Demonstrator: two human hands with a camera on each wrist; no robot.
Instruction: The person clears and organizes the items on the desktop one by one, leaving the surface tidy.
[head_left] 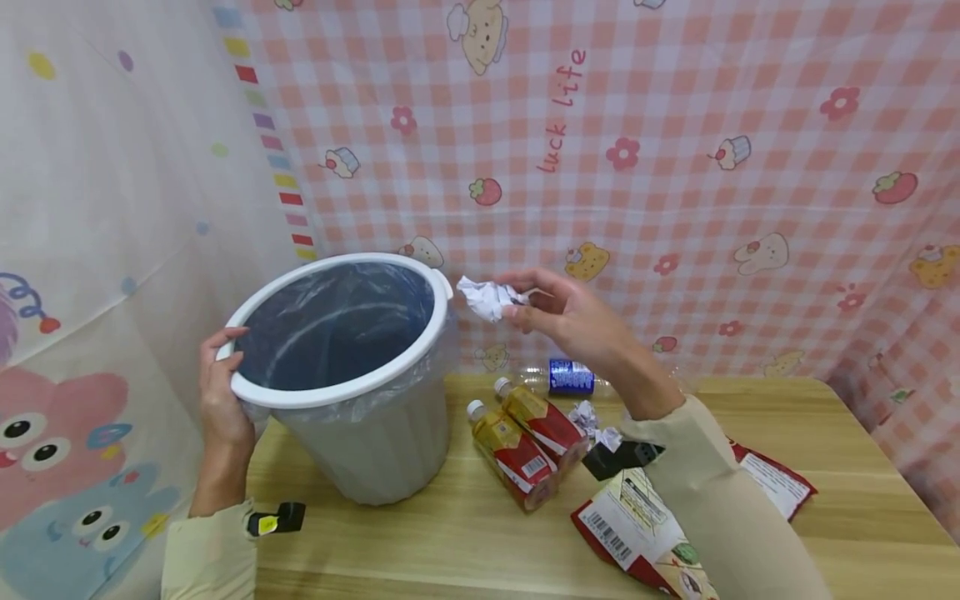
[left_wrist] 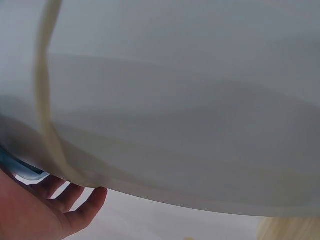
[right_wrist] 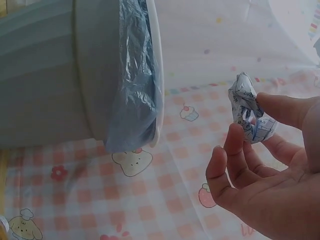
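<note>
A grey waste bin (head_left: 375, 450) with a white rim (head_left: 337, 395) and a clear plastic liner stands at the left of the table. My left hand (head_left: 225, 400) grips the rim on its left side, fingers curled over the edge. To the right of the bin, my right hand (head_left: 566, 317) pinches a crumpled piece of paper (head_left: 487, 298) between thumb and fingers. The paper is just outside the rim, at about its height. Printed marks show on this paper ball (right_wrist: 245, 107) in the right wrist view. In the left wrist view the bin wall (left_wrist: 175, 125) fills most of the picture.
On the wooden table (head_left: 420, 550) lie two bottles with yellow liquid (head_left: 506, 454), a clear bottle with a blue label (head_left: 570, 377) and more crumpled paper (head_left: 607, 438). A red and white food packet (head_left: 630, 525) lies partly under my right sleeve. A checked cloth (head_left: 675, 192) hangs behind.
</note>
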